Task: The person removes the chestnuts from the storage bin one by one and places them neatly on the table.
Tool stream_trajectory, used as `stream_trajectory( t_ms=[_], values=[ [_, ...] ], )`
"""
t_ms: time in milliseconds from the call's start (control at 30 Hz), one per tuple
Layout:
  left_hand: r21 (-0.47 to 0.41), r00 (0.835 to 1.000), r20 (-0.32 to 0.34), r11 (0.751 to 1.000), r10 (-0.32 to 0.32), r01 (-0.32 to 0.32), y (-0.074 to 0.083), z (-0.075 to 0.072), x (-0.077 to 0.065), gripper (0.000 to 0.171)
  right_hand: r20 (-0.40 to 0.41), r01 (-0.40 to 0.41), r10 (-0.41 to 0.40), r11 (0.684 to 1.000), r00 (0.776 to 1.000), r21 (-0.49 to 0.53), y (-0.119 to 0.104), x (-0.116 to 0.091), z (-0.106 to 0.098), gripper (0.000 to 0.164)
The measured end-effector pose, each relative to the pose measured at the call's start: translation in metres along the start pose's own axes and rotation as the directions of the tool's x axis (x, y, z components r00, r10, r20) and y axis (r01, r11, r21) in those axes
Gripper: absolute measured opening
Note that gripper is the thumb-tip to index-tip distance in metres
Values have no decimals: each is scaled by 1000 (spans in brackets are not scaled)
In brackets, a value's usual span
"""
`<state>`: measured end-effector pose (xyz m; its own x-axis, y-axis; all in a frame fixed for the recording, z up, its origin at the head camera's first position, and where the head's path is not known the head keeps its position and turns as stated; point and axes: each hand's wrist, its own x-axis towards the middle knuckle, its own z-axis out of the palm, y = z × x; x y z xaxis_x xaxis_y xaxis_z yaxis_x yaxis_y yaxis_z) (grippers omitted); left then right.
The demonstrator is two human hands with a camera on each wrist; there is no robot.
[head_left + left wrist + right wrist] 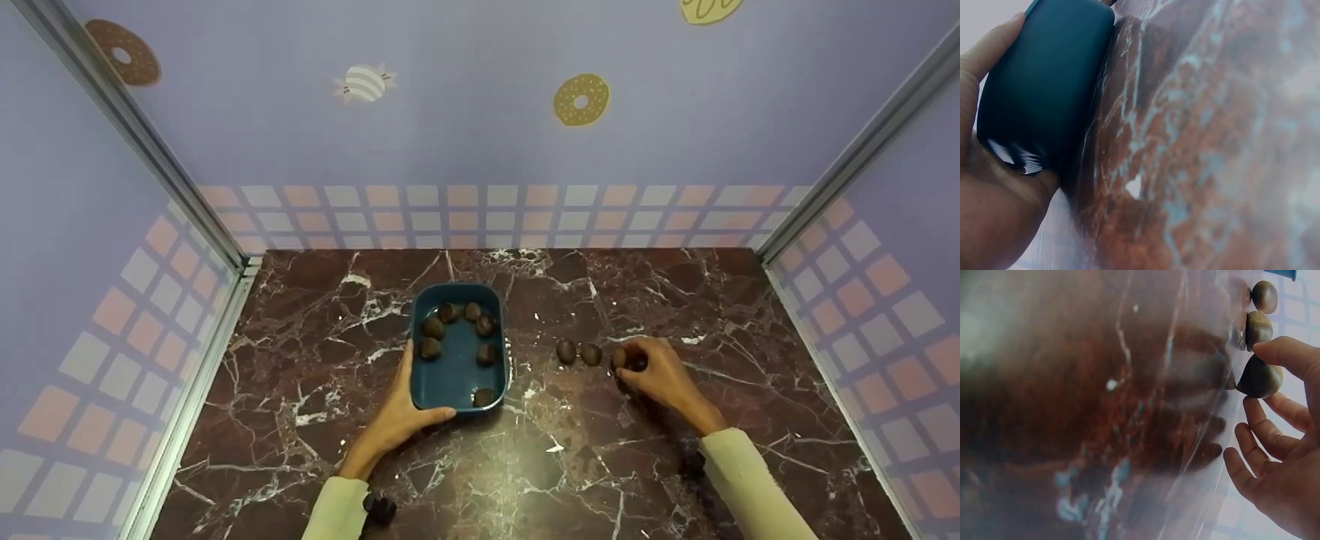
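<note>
A blue rectangular container (456,375) stands on the dark marbled tabletop, with several brown chestnuts (433,327) lying inside along its edges. My left hand (401,411) grips its near left corner, fingers along the left side and thumb across the near wall. In the left wrist view the container's outer wall (1050,84) fills the space between thumb and fingers. To the right, my right hand (664,377) pinches a chestnut (1262,378) between thumb and fingertip at the table. Two more chestnuts, one (566,351) beside the other (591,354), lie between that hand and the container.
The marbled tabletop (337,300) is bounded by a patterned back wall (480,135) and side walls, with a metal rail (202,390) along the left edge. Small white marks dot the surface.
</note>
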<state>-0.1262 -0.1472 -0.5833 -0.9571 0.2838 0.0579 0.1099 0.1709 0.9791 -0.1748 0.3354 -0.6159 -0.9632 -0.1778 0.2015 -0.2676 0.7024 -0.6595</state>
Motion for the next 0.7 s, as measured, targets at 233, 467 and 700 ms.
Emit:
stream_trajectory(
  t_ms=[233,467,700],
  values=[
    [-18,1000,-16,1000,15,-15,-1,1,0,131,-54,69,-67,997,996,23,6,2,5,34],
    [-1,1000,10,1000,-13,13,-1,-2,0,130,-96,109,-104,993,990,44,11,1,8,39],
    [1,999,39,1000,-16,16,0,-4,-1,129,-121,80,-67,991,990,105,13,-1,11,44]
  ],
)
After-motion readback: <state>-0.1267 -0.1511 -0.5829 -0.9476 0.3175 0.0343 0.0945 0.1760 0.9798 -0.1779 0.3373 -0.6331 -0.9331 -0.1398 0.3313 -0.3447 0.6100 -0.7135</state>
